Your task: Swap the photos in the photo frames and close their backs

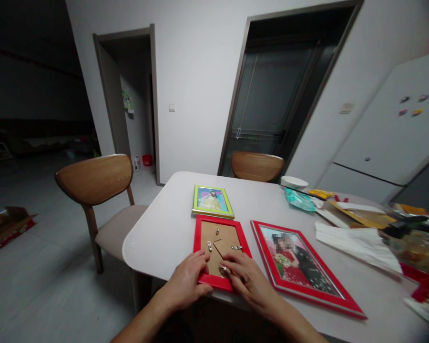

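Observation:
A small red picture frame (219, 238) lies face down near the table's front edge, its brown backing board and metal clips showing. My left hand (188, 281) rests on its lower left corner with fingers bent, thumb on the red rim. My right hand (248, 278) lies over the lower right part, fingertips pressing at a clip on the backing board. A larger red frame (303, 267) with a photo lies face up just to the right. A green frame (212, 201) with a picture lies behind the small one.
The white table (164, 228) has rounded corners. Its right side holds a white cloth (357, 243), a teal packet (298, 199), a white bowl (293, 182), papers and clutter. Wooden chairs stand at left (96, 178) and behind (257, 166). A fridge (389, 133) stands at right.

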Available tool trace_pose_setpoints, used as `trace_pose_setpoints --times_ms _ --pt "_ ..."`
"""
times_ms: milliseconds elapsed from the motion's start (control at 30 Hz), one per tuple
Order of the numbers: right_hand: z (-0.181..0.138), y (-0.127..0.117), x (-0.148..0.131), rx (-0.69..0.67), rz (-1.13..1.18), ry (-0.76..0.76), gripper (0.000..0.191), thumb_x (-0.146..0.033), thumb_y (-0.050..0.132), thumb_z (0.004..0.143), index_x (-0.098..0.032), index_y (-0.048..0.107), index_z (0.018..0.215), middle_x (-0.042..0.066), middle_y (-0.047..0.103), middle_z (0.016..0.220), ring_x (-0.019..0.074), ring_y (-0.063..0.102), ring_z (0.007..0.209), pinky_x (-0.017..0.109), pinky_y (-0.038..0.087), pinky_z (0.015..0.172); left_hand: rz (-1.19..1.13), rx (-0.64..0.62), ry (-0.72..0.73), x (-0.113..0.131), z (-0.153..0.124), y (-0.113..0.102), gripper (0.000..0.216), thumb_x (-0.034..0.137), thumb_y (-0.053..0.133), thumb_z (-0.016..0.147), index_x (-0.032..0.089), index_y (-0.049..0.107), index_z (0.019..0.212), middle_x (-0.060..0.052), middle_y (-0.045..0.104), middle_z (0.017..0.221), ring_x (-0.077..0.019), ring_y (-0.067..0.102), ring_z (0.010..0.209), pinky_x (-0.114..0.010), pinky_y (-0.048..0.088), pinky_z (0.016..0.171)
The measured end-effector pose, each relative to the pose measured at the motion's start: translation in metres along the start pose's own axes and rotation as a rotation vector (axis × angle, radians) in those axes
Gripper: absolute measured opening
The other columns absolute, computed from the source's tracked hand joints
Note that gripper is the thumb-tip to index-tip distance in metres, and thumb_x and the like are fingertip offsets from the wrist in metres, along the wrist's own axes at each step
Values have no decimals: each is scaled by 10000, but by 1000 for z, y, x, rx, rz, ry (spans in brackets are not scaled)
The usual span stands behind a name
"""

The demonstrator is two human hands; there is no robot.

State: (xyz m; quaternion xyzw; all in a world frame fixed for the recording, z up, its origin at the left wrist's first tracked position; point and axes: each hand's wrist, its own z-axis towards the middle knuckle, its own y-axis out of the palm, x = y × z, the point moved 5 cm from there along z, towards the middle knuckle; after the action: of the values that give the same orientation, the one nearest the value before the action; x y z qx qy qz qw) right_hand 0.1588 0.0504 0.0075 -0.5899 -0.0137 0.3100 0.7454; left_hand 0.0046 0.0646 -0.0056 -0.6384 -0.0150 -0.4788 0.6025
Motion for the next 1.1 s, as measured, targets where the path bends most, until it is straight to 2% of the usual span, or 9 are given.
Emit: trace_pose_setpoints --times_ms 133,233,467,700,833,1100 --pt "10 -4 41 129 -139 240 328 -226 344 784 -145 589 988 111 548 971 195 487 908 317 376 815 -4 -3 -3 0 2 -1 265 227 671 599 187 530 820 -67 398 1273 -201 281 1205 -334 252 985" --pt "16 -5 56 104 -208 301 318 -225 346 780 -137 612 929 107 539 917 183 496 853 284 378 773 6 -19 -18 0 3 0 248 238 660 611 187 531 817 -70 391 1278 -206 268 1212 -342 247 986" --pt "24 -4 55 15 -188 272 316 -228 335 794 -163 641 838 70 518 847 141 508 770 232 368 702 25 -7 -28 -4 4 2 278 245 668 605 183 529 837 -71 404 1268 -209 277 1208 -335 254 984" --pt "32 -7 59 60 -264 361 275 -220 380 771 -183 648 818 61 518 782 145 516 698 241 365 623 53 1 -6 -1 3 -1 268 248 676 608 176 526 818 -72 428 1249 -196 318 1186 -290 283 966" --pt "33 -5 59 27 -223 320 263 -208 392 765 -171 653 763 57 524 801 129 522 717 219 376 656 59 7 -24 0 3 0 283 253 673 609 180 526 840 -68 419 1256 -206 306 1193 -307 282 970" --pt "25 -6 58 37 -142 261 295 -223 370 780 -152 652 829 83 544 889 150 516 812 235 381 739 55 25 -39 -1 2 2 282 236 666 607 184 531 849 -67 415 1259 -211 308 1191 -336 277 973"
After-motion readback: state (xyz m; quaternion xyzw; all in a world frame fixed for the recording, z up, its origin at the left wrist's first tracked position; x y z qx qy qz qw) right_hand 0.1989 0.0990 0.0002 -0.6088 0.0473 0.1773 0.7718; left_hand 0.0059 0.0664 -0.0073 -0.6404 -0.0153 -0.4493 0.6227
